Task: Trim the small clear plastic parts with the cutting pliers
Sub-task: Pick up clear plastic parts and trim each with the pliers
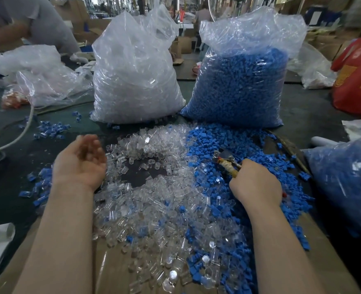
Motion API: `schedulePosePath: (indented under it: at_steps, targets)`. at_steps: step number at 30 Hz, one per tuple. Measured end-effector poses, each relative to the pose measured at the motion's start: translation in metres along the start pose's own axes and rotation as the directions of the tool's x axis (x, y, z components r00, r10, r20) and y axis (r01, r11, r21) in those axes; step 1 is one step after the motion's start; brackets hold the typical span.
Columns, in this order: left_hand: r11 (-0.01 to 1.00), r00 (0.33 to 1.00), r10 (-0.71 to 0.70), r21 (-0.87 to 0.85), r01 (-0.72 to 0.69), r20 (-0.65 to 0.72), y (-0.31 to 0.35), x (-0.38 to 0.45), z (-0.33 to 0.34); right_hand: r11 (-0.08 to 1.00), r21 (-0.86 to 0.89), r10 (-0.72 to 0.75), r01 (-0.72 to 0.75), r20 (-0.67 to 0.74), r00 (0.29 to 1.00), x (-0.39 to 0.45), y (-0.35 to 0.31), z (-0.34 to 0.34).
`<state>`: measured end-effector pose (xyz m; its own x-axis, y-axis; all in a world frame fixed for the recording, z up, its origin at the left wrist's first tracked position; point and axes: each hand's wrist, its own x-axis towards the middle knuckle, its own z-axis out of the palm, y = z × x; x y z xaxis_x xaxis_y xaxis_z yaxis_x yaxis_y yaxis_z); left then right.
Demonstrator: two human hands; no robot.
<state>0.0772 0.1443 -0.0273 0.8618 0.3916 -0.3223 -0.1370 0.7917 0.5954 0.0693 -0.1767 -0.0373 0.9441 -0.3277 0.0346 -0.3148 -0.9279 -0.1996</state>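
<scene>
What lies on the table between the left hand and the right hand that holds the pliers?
In the head view, loose clear plastic parts lie between the left hand and the right hand, around a bare dark patch of table. Blue parts begin near the cutting pliers.

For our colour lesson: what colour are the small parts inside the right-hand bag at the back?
Blue, seen through the clear bag, in the head view.

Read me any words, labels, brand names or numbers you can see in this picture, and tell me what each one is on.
Red bag at the far right: yellow printed characters and a round emblem, too blurred to read.
Clear bag of clear parts, clear bag of blue parts, cutting pliers: no text visible.
Nothing else carries readable writing.
</scene>
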Motion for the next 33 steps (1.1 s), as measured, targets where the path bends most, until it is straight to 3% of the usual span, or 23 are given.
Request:
schedulePosePath:
  at_steps: [1, 3, 6, 9, 11, 13, 18, 20, 23, 26, 30, 33]
  targets:
    - [0.983, 0.999, 0.012, 0.184, -0.018, 0.032, -0.005, -0.012, 0.011, 1.0, -0.004, -0.004, 0.004, 0.001, 1.0, 0.001, 0.0, 0.0]
    - [0.804, 0.989, 0.078, 0.578, -0.138, 0.128, -0.018, -0.025, 0.026, 1.0, -0.011, -0.009, 0.009, 0.004, 1.0, 0.002, 0.0, 0.0]
    - [0.3, 0.951, 0.08, 0.903, -0.309, 0.299, -0.04, -0.035, 0.033, 0.998, -0.013, -0.069, 0.069, -0.01, 0.998, 0.004, 0.001, 0.002]
    - [-0.203, 0.931, 0.062, 0.918, -0.342, 0.36, -0.055, -0.035, 0.032, 0.995, -0.01, -0.104, 0.104, -0.032, 0.994, 0.003, 0.001, 0.003]
    - [-0.401, 0.923, 0.05, 0.854, -0.332, 0.382, -0.062, -0.031, 0.03, 0.994, -0.015, -0.105, 0.105, -0.031, 0.994, 0.002, 0.001, 0.003]
    - [-0.492, 0.92, 0.042, 0.81, -0.32, 0.389, -0.064, -0.029, 0.028, 0.995, -0.015, -0.101, 0.101, -0.028, 0.995, 0.002, 0.001, 0.003]
    - [-0.475, 0.899, 0.097, 0.814, -0.335, 0.427, -0.063, -0.028, 0.026, 0.994, 0.049, -0.095, 0.099, -0.084, 0.992, 0.001, -0.001, 0.001]
    - [-0.4, 0.898, 0.114, 0.847, -0.351, 0.425, -0.061, -0.028, 0.027, 0.988, 0.109, -0.095, 0.108, -0.116, 0.989, 0.003, -0.002, 0.001]
    - [-0.081, 0.907, 0.143, 0.918, -0.389, 0.397, -0.059, -0.033, 0.035, 0.947, 0.298, -0.084, 0.118, -0.126, 0.989, 0.008, -0.004, 0.003]
    - [0.234, 0.906, 0.129, 0.875, -0.423, 0.403, -0.061, -0.043, 0.048, 0.838, 0.52, -0.107, 0.164, -0.138, 0.985, 0.011, -0.006, 0.002]
    - [0.521, 0.903, 0.02, 0.766, -0.376, 0.43, -0.071, -0.059, 0.064, 0.51, 0.828, -0.168, 0.232, -0.168, 0.971, 0.006, -0.011, -0.001]
    - [0.634, 0.902, -0.031, 0.706, -0.316, 0.431, -0.082, -0.07, 0.072, 0.373, 0.892, -0.17, 0.257, -0.206, 0.964, 0.0, -0.014, -0.005]
